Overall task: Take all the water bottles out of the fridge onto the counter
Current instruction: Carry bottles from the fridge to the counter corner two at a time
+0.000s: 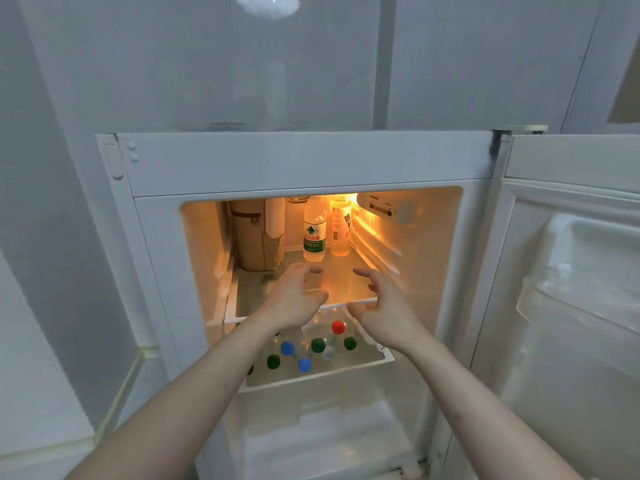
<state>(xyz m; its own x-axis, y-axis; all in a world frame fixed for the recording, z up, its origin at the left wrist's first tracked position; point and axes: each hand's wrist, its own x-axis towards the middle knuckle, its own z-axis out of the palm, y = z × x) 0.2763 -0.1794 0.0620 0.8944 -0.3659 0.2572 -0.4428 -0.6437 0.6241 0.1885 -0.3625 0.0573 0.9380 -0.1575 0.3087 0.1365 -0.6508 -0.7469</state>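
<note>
Scene: I stand at the open fridge (294, 161), its door (571, 271) swung out to my right, both bare arms reaching into the lit upper compartment.
Left hand: my left hand (294, 299) is over the front of the glass shelf (346, 282), fingers spread wide and loosely curved, holding nothing.
Right hand: my right hand (381, 310) is at the shelf's front edge toward its right end, thumb and fingers apart in a wide cup, holding nothing.
Upper shelf: a green-labelled water bottle (314, 230) stands upright at the back edge, right of centre, touching or just beside an orange-tinted bottle (339, 226) nearer the back right corner.
Other items: a brown bag (252, 233) fills the back left corner, with a white cylinder (276, 216) beside it.
Lower tray: below the shelf, a white tray (346, 368) holds many clear bottles seen from above, among them a red cap (338, 327), blue caps (287, 348) and green caps (317, 344).
Step in hand: by my reading, the reach for the two upright bottles at the back.
How to do it well: I would take one bottle in each hand round the label, lift straight off the shelf, and draw back level so neither bottle knocks the other or the shelf edge.
Risk: chilled plastic may be slick, so a full wrap of the fingers seems wiser than a fingertip pinch.
Remaining: every bottle in view is inside the fridge; the counter is out of frame.
</note>
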